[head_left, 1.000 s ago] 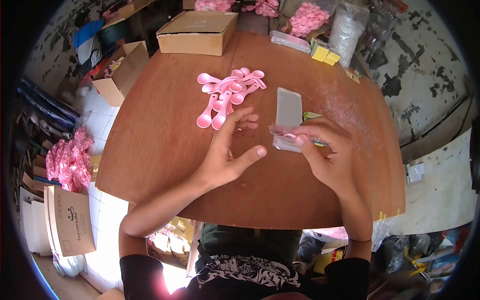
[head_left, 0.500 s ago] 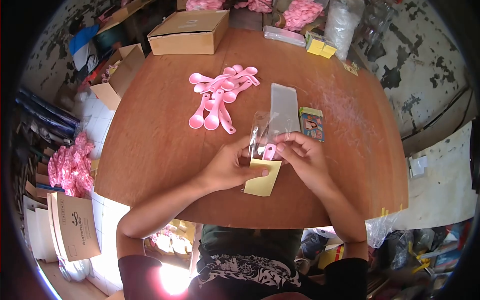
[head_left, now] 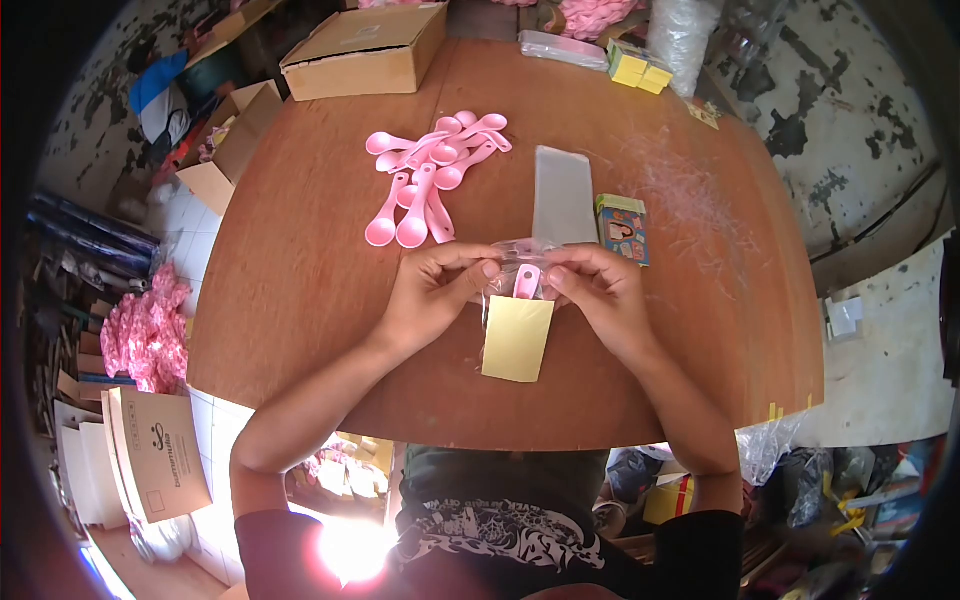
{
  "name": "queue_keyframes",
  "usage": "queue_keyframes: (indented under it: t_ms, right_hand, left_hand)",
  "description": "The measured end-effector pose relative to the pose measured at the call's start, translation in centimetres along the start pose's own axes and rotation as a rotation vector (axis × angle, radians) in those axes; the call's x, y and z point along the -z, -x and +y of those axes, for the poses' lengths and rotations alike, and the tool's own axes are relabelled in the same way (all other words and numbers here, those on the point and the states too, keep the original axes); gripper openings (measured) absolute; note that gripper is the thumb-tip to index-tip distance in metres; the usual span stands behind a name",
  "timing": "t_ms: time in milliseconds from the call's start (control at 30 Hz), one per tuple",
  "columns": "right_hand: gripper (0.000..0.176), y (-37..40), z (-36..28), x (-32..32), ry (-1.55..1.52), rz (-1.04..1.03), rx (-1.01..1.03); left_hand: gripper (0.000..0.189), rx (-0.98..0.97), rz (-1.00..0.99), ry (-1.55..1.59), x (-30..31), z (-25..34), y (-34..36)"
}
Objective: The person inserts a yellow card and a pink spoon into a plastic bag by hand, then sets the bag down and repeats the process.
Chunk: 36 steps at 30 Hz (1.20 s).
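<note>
Both hands pinch the top of a clear plastic bag (head_left: 520, 252), my left hand (head_left: 432, 290) at its left edge and my right hand (head_left: 600, 290) at its right. Inside the bag are a yellow card (head_left: 517, 340) and a pink spoon, whose handle end (head_left: 527, 281) shows above the card; the rest of the spoon is hidden. Beyond my hands lies a stack of clear bags (head_left: 563, 196), with a small colourful card box (head_left: 623, 232) to its right. A pile of pink spoons (head_left: 430, 180) rests on the table further left.
On the wooden table (head_left: 300, 330), a cardboard box (head_left: 365, 55) stands at the back left. Yellow boxes (head_left: 638, 68), a flat plastic pack (head_left: 563, 49) and a clear plastic roll (head_left: 683, 45) are at the back right. A person (head_left: 160, 100) is at the far left.
My left hand has moved from the yellow card up to the bag's top edge. The bag's upper part, which stood up before, is now folded down between both hands. The view has shifted slightly.
</note>
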State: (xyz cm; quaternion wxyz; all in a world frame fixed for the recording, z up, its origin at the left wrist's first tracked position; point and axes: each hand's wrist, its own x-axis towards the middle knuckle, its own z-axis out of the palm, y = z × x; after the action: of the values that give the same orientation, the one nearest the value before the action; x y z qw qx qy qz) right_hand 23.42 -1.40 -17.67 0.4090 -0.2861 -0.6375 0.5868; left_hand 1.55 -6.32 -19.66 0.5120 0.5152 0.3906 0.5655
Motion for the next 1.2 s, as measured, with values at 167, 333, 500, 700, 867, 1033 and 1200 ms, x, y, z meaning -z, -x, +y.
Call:
queue_keyframes:
  t_ms: [167,333,500,700,867,1033,1200]
  right_hand:
    - [0.012,-0.1,0.4,0.8,0.117,-0.115,0.120]
    - [0.023,-0.1,0.4,0.8,0.147,-0.146,0.208]
    - [0.021,0.2,0.3,0.8,0.192,-0.168,0.207]
    - [0.012,0.4,-0.4,-0.4,0.101,-0.130,0.186]
    - [0.013,0.6,-0.1,-0.5,0.204,-0.099,0.241]
    - [0.018,0.5,-5.3,0.8,0.302,0.093,0.077]
    - [0.020,-1.4,-4.8,4.1,0.414,0.183,0.060]
  left_hand:
    - [0.020,-0.072,-0.039,-0.152,0.6,0.7,0.0]
    - [0.019,-0.103,-0.108,-0.107,1.3,0.4,0.0]
    - [0.020,-0.089,-0.106,-0.107,1.3,0.7,0.1]
    - [0.014,-0.050,-0.133,-0.046,0.9,1.3,0.2]
    - [0.033,-0.050,-0.125,-0.183,0.3,3.2,0.6]
    - [0.028,0.163,-0.309,-0.379,0.3,11.3,7.8]
    - [0.030,0.156,-0.781,-0.716,2.4,9.9,15.6]
